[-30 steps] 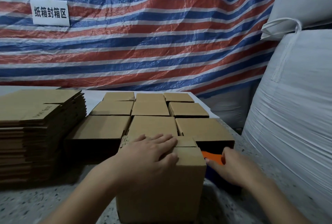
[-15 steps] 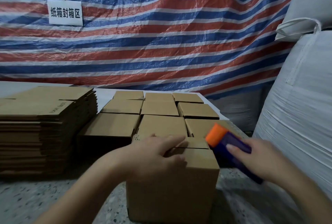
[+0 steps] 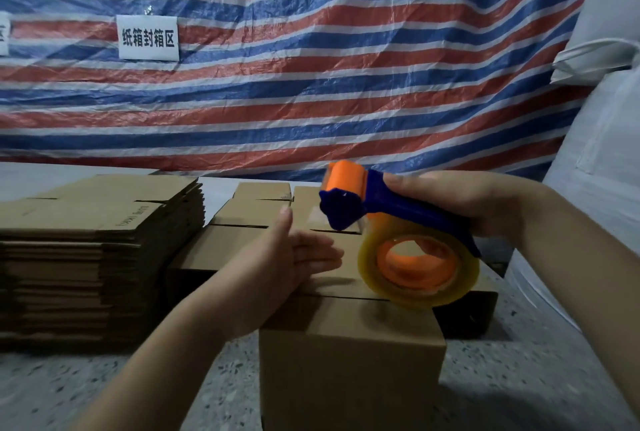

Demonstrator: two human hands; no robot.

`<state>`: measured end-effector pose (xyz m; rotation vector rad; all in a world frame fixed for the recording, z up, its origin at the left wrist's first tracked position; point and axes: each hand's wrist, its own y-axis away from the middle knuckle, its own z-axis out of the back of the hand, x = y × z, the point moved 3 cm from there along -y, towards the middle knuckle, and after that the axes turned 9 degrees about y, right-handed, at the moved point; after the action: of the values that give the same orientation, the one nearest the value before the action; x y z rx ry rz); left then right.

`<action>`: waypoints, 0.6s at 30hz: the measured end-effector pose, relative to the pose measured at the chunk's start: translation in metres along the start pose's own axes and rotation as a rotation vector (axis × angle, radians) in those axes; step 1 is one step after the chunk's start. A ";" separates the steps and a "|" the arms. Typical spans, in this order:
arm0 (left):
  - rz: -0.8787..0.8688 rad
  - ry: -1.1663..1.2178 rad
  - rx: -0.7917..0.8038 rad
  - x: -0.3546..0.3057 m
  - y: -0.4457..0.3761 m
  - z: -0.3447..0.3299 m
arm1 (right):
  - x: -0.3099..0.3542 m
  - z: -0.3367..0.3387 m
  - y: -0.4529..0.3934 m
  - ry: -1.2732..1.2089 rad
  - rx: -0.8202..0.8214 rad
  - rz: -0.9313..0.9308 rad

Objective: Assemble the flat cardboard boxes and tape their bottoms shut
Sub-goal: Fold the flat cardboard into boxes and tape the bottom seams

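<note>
An assembled brown cardboard box stands in front of me, its folded flaps facing up. My left hand lies flat on the left part of those flaps, fingers straight and pointing right. My right hand grips the blue handle of a tape dispenser with an orange roller. The dispenser hangs above the box's top, and its roll of clear tape is just over the flap seam. A short tab of tape sticks out under the blue head.
A tall stack of flat cardboard blanks sits at the left. Several assembled boxes stand in rows behind the near one. A striped tarp with a white sign hangs behind. Large white sacks close off the right side.
My right hand has lifted the tape dispenser from beside the box to above its top. My left hand has flattened and slid to the box's left edge. The camera has come closer.
</note>
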<state>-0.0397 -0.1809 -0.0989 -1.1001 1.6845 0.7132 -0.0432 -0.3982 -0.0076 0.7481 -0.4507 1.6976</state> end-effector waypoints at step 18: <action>-0.030 0.151 -0.168 0.004 0.000 0.009 | 0.007 -0.007 -0.013 0.109 0.127 -0.038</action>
<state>-0.0370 -0.1749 -0.1061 -1.3225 1.7553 0.7809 -0.0330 -0.3851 -0.0096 0.7472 -0.2533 1.7341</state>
